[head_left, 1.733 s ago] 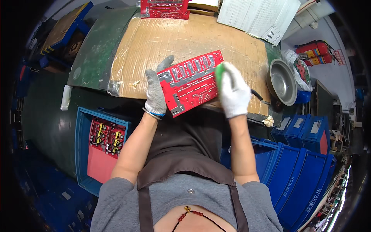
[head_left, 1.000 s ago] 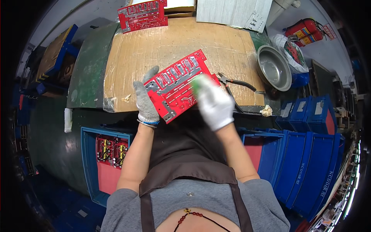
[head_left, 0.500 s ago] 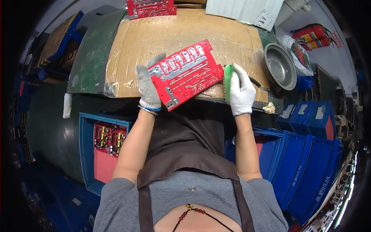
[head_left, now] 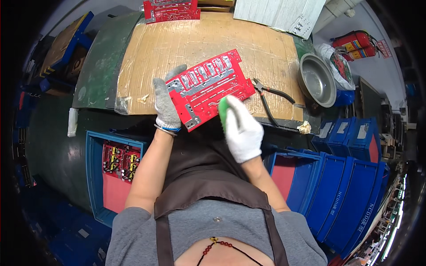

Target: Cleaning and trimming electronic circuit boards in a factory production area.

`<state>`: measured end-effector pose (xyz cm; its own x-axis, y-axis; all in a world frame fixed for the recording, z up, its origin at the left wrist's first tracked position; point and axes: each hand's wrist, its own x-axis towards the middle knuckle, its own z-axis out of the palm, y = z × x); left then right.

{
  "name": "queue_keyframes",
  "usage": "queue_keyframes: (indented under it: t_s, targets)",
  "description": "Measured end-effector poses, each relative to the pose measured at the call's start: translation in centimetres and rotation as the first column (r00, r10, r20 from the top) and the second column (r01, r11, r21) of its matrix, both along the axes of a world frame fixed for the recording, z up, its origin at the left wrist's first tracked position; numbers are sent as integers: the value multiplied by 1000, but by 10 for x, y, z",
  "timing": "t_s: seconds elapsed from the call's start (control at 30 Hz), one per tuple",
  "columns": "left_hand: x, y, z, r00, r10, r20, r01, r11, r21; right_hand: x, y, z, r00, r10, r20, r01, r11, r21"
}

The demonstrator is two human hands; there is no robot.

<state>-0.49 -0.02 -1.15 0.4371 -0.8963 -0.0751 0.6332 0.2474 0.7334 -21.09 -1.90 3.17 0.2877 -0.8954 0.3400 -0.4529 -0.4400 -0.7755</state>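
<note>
Two hands: both gloved, both busy at the near edge of our bench.
Left hand [head_left: 166,106]: in a grey knit glove, we grip the left end of a red circuit board [head_left: 209,88], fingers spread up along its edge and thumb under it.
Circuit board: red with silver traces, tilted so its far end points up and to the right; it lies over the near edge of the cardboard sheet [head_left: 191,48], partly overhanging toward our body.
Right hand [head_left: 242,130]: in a white glove, closed around a green pad [head_left: 223,113], which we press against the near right edge of the board.
Cardboard sheet: brown, covering the bench top, with a few small scraps near its left corner.
Pliers [head_left: 266,95]: black-handled, lying on the cardboard just to the right of the board, not touching either hand.
Metal bowl [head_left: 316,80]: grey and round, at the right end of the bench, well apart from the board.
More red boards [head_left: 171,9]: stacked at the far edge of the cardboard.
Blue crate [head_left: 113,170]: below the bench on our left, holding red boards fitted with parts.
Blue bins [head_left: 341,195]: stacked on our right, below the bench.
Fire extinguishers [head_left: 359,46]: red, beyond the bowl.
</note>
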Motion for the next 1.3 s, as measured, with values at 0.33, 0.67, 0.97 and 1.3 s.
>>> queue_keyframes:
  t_s: [0.33,0.67,0.97,1.3]
  targets:
    - [-1,-1,-3,1000,13,4,-13,1000,-7,-43,-108,-9,975,-221,-27,217,970,-111]
    - [0,-5,-4,999,40,10,-40,999,-10,-28,-62,-9,987,-150,60,150,989,-6]
    - [2,-4,-2,963,-70,-260,41,992,-118,42,12,-3,900,383,-208,-434,834,-340]
    - [-3,-5,-27,987,144,-68,-156,963,-221,89,-17,5,883,454,-114,-462,804,-374]
